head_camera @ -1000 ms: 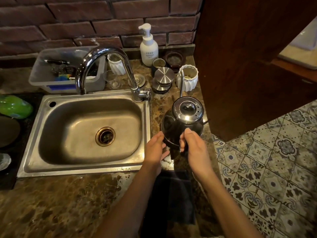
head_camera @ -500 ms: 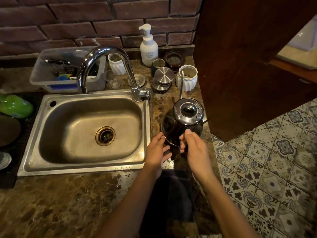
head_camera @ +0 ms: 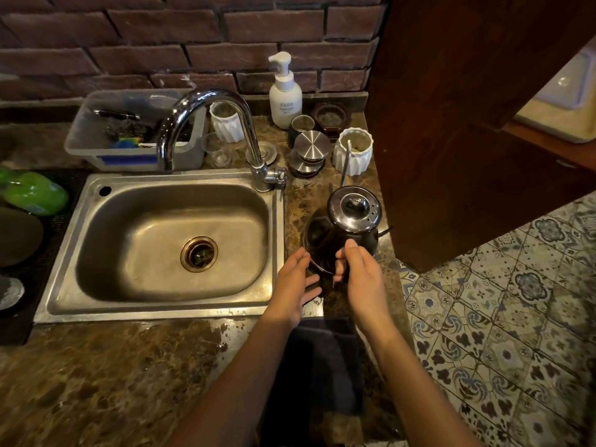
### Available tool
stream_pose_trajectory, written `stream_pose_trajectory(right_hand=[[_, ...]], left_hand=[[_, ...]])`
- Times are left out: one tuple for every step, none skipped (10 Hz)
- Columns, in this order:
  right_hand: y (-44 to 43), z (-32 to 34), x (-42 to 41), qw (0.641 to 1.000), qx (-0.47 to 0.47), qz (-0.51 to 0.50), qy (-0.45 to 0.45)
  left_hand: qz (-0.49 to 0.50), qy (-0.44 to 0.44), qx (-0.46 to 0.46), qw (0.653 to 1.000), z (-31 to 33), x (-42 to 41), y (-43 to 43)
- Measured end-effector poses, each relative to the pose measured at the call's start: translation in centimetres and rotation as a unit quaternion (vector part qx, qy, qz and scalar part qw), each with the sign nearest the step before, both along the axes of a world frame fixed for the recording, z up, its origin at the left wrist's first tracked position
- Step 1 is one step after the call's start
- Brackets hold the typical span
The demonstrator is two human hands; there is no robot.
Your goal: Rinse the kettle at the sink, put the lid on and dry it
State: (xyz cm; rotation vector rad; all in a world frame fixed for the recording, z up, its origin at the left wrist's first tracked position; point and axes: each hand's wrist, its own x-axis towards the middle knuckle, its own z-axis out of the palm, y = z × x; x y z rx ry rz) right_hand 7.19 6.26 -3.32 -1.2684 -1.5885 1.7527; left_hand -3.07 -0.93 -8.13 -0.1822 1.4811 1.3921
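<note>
The dark steel kettle [head_camera: 322,235] stands on the stone counter just right of the sink [head_camera: 161,312], with its shiny lid [head_camera: 353,209] on top and its thin spout [head_camera: 344,162] pointing away from me. My right hand [head_camera: 362,279] is curled around the kettle's black handle at the near side. My left hand [head_camera: 292,285] is held open beside the kettle's lower left, fingertips at or near its base; I cannot tell if they touch. A dark cloth [head_camera: 325,359] lies on the counter under my forearms. The faucet [head_camera: 206,98] arches over the sink, and no water runs.
Behind the kettle stand a white ribbed cup [head_camera: 353,153], stacked steel lids [head_camera: 312,146] and a soap dispenser [head_camera: 285,98]. A plastic tub [head_camera: 129,133] sits behind the sink. A wooden panel [head_camera: 467,124] rises close on the right, above the tiled floor [head_camera: 516,317].
Almost nothing. My right hand stays on the handle, and my left hand has shifted only slightly beside the kettle.
</note>
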Motion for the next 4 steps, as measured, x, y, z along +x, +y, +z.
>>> stream_pose_trajectory(right_hand=[[0.0, -0.3, 0.7, 1.0, 0.01, 0.023, -0.009], [0.4, 0.3, 0.6, 0.999, 0.015, 0.038, -0.03], [0.7, 1.0, 1.0, 0.989, 0.07, 0.056, -0.117], [0.9, 1.9, 1.7, 0.947, 0.211, 0.031, -0.238]], left_hand=[[-0.008, -0.009, 0.006, 1.0, -0.1, 0.1, 0.0], [0.005, -0.017, 0.018, 1.0, 0.0, 0.2, 0.3], [-0.008, -0.025, 0.011, 1.0, 0.1, 0.5, 0.7], [-0.057, 0.055, -0.026, 0.997, 1.2, 0.1, 0.3]])
